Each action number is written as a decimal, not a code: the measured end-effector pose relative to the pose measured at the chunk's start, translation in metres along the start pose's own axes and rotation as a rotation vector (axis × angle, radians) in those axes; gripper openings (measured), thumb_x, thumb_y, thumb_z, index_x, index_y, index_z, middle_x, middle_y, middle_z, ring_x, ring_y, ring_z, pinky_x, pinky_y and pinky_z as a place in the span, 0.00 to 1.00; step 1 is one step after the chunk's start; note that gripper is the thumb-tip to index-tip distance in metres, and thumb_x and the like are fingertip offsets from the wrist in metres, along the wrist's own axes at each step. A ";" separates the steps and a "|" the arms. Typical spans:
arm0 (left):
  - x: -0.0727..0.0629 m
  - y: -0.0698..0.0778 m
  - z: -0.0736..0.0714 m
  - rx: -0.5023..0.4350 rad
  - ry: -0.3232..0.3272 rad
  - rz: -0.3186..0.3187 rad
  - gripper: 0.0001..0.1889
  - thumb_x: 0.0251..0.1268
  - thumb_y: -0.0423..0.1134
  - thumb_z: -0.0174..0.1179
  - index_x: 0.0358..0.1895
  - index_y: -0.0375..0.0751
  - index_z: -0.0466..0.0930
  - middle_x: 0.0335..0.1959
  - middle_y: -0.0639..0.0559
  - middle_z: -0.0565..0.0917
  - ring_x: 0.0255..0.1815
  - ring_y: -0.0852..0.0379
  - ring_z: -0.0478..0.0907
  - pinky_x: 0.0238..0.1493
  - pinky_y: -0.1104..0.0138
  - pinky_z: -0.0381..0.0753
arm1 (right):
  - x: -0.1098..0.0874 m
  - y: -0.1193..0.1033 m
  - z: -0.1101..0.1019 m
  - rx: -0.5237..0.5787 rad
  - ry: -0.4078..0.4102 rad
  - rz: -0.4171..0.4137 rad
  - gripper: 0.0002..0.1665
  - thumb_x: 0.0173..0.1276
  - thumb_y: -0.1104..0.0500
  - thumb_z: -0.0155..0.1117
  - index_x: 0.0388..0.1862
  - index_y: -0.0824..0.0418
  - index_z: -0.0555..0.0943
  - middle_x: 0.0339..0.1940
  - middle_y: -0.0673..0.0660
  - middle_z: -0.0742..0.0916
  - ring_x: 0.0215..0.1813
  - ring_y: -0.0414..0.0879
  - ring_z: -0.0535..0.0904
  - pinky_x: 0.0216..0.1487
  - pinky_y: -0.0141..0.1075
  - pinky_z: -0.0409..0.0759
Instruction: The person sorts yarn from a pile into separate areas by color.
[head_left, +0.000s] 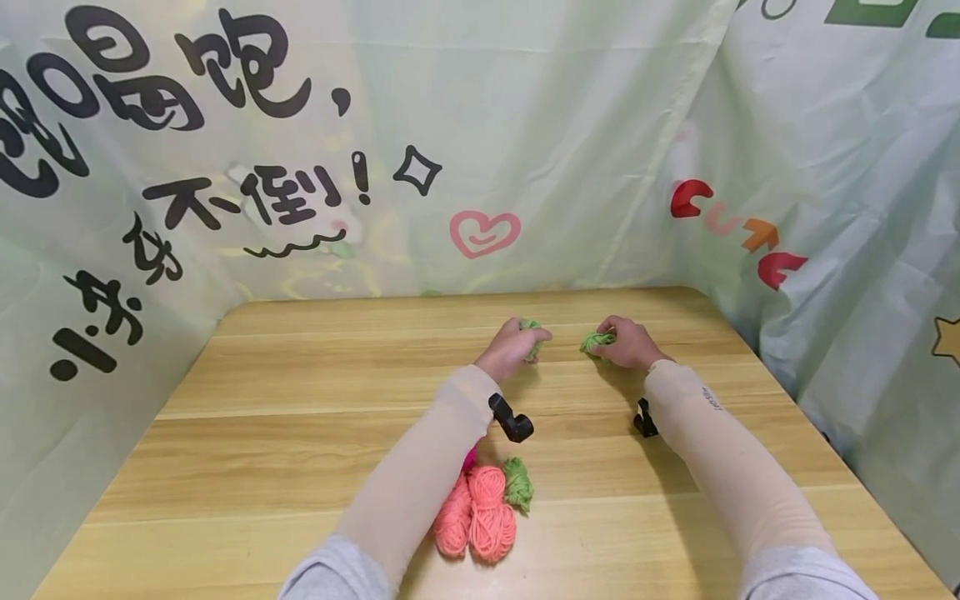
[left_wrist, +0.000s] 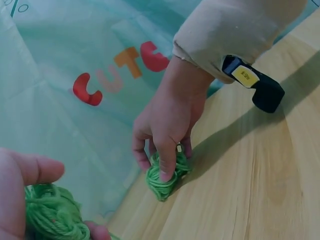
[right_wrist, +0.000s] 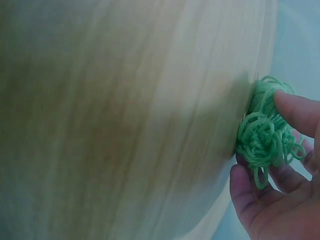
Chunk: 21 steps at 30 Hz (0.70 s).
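Note:
Near the back of the table, my left hand (head_left: 513, 347) grips a small skein of green yarn (left_wrist: 56, 214) between thumb and fingers. A short way to its right, my right hand (head_left: 630, 342) holds another green yarn skein (head_left: 597, 341) from above, thumb on one side and fingers on the other. Loose loops stick out of that skein (right_wrist: 262, 137) in the right wrist view. Two coral yarn skeins (head_left: 491, 517) lie side by side near the front, next to a third green skein (head_left: 517, 484). A bit of magenta yarn (head_left: 469, 459) shows behind them, mostly hidden by my left forearm.
The wooden table (head_left: 300, 400) meets a printed cloth backdrop (head_left: 570, 150) at its back and sides. A black camera mount (head_left: 512, 418) sits on my left wrist, and another black mount (head_left: 644, 418) on my right.

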<state>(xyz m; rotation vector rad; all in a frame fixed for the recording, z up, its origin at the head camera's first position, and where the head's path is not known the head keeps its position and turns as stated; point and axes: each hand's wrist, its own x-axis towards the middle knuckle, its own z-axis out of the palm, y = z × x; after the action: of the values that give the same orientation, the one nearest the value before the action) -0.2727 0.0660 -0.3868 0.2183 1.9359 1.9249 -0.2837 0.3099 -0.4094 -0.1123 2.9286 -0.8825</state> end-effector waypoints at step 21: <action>0.016 -0.009 0.008 -0.440 0.067 -0.196 0.03 0.62 0.34 0.49 0.33 0.44 0.64 0.31 0.48 0.72 0.26 0.57 0.67 0.30 0.67 0.64 | 0.003 0.000 0.000 0.034 0.021 0.016 0.17 0.66 0.59 0.66 0.48 0.68 0.77 0.49 0.67 0.81 0.49 0.60 0.75 0.49 0.50 0.75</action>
<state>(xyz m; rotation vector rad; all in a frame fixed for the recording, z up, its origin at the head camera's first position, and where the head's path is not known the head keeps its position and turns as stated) -0.2825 0.0787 -0.3984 -0.1576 1.4566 2.1788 -0.2864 0.3095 -0.4098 -0.0774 2.9280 -0.9362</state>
